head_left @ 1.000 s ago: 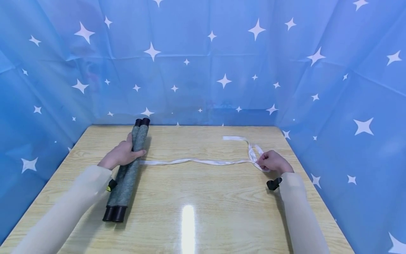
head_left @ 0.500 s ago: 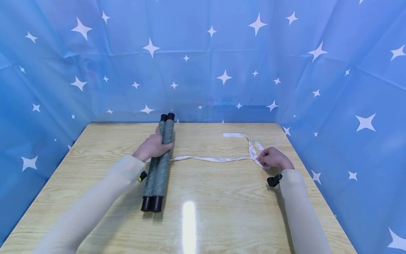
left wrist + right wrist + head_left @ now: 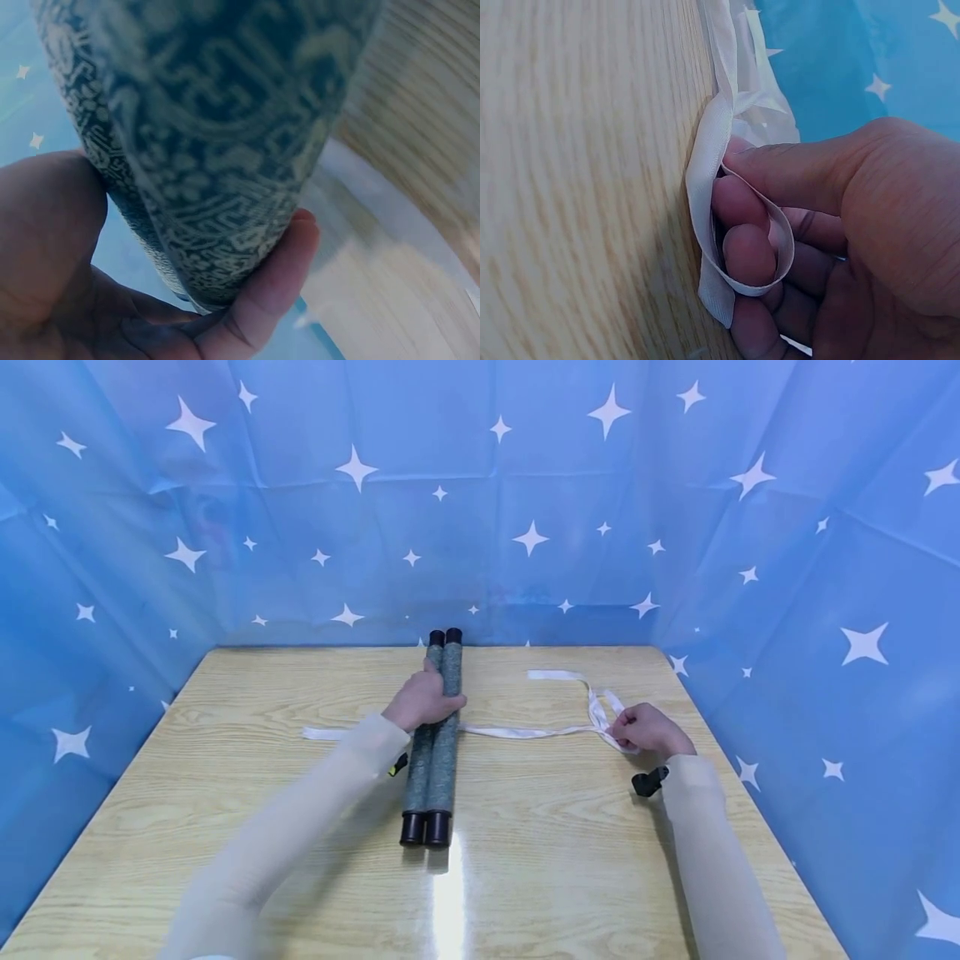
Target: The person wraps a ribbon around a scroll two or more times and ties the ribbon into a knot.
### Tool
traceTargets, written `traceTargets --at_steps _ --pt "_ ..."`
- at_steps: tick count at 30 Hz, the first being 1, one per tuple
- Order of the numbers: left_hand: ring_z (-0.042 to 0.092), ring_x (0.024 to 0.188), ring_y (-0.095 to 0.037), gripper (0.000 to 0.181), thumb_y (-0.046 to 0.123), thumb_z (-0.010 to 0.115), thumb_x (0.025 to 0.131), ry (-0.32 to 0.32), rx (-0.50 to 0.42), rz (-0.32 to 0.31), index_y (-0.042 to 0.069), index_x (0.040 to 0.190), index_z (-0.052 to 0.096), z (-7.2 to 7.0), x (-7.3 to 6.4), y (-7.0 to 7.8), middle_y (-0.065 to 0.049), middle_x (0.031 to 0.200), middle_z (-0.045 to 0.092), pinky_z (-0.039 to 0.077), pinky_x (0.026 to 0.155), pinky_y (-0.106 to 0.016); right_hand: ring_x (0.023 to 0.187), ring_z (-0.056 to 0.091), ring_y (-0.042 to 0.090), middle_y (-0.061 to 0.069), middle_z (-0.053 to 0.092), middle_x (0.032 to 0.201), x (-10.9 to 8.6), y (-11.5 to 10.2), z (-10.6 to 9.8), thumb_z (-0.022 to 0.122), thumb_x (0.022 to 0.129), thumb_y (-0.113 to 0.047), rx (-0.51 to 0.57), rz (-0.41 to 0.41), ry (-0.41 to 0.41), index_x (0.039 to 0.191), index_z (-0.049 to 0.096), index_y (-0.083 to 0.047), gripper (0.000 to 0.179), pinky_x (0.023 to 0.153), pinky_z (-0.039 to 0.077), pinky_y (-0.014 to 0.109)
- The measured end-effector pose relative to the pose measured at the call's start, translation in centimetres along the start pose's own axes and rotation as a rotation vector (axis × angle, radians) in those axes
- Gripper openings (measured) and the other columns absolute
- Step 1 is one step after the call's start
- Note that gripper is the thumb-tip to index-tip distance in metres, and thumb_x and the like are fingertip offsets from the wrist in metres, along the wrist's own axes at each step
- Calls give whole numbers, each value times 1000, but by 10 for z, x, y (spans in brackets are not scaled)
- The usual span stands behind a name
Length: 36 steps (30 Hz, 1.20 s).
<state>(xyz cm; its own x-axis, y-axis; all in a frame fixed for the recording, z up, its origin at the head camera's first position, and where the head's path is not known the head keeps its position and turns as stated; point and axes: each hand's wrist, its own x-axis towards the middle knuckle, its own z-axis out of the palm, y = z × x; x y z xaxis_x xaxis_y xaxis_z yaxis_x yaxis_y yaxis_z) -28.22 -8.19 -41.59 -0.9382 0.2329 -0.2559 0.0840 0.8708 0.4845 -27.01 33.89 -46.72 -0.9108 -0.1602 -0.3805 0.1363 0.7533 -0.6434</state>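
My left hand [image 3: 423, 700] grips a scroll rolled into two parallel rolls [image 3: 442, 768], with blue-green patterned cloth and black end caps. Its thumb and fingers reach round both rolls, and the cloth pattern fills the left wrist view. A white ribbon [image 3: 517, 732] runs across the table, passing beneath the scroll, with one end showing left of it. At the right, my right hand [image 3: 647, 728] pinches the ribbon where it loops. In the right wrist view, a ribbon loop [image 3: 709, 165] circles two fingertips while the thumb presses on it.
The wood-grain table [image 3: 555, 835] carries a bright light reflection near the front. A blue curtain with white stars [image 3: 495, 543] stands behind and along both sides. A loose ribbon tail [image 3: 555, 675] lies toward the back right. Small black cameras [image 3: 649, 782] sit at the wrists.
My left hand has carried the scroll rightward along the ribbon, from the left side to near the middle, uncovering the ribbon's left end. The right hand has stayed in place.
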Motion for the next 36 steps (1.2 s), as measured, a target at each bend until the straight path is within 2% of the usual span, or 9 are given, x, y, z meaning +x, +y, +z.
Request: traceTargets --at_steps 8,10,13,15,17,25,30,33,36 --pt "31 38 -11 104 49 58 102 16 74 -34 -14 157 -4 22 15 33 0 47 47 32 42 -29 66 51 20 5 59 77 3 -1 -3 54 106 -21 -20 -9 6 96 63 -2 23 66 44 32" --pt "31 38 -11 104 48 59 101 32 87 -48 -15 157 -3 27 17 40 -6 54 57 31 41 -29 66 51 20 5 59 77 4 -1 -3 55 106 -21 -19 -6 4 96 63 -2 23 67 44 33" --pt "41 42 -13 104 48 59 101 61 104 -60 -16 156 -2 34 19 47 -23 91 72 35 41 -29 67 51 20 5 59 78 4 -1 -3 55 106 -21 -18 1 3 96 63 -3 23 67 44 33" --pt "49 46 -15 104 48 60 101 74 113 -63 -17 156 0 38 19 52 -33 119 66 38 42 -30 67 51 20 5 59 79 4 -2 -3 55 105 -21 -21 7 9 95 64 -3 22 67 44 32" --pt "53 49 -15 104 48 61 101 84 128 -66 -17 156 2 43 20 55 -36 131 59 41 43 -30 68 51 20 5 59 79 3 -2 -2 55 105 -21 -21 3 13 96 64 -3 22 67 44 32" --pt "60 56 -18 101 50 61 99 112 272 -59 -19 155 13 59 17 58 -36 132 60 45 44 -27 69 52 19 5 61 81 0 -1 0 55 105 -20 -13 5 19 99 65 -2 22 66 44 32" --pt "48 45 -10 97 53 57 101 145 436 -31 -21 152 21 63 14 61 -33 121 68 35 37 -22 68 51 20 6 60 81 0 1 0 55 105 -21 -27 5 18 98 65 -2 22 66 43 32" --pt "42 42 -9 97 54 57 101 148 431 -42 -20 153 21 64 14 61 -30 112 72 33 36 -22 69 51 20 6 61 81 0 1 0 56 105 -22 -43 7 25 99 65 -2 22 66 42 31" --pt "48 44 -12 98 52 59 100 148 362 -67 -18 155 18 67 16 60 -31 117 70 39 37 -24 70 52 20 6 62 83 -2 1 0 56 105 -23 -55 14 32 100 66 -3 23 66 42 31"
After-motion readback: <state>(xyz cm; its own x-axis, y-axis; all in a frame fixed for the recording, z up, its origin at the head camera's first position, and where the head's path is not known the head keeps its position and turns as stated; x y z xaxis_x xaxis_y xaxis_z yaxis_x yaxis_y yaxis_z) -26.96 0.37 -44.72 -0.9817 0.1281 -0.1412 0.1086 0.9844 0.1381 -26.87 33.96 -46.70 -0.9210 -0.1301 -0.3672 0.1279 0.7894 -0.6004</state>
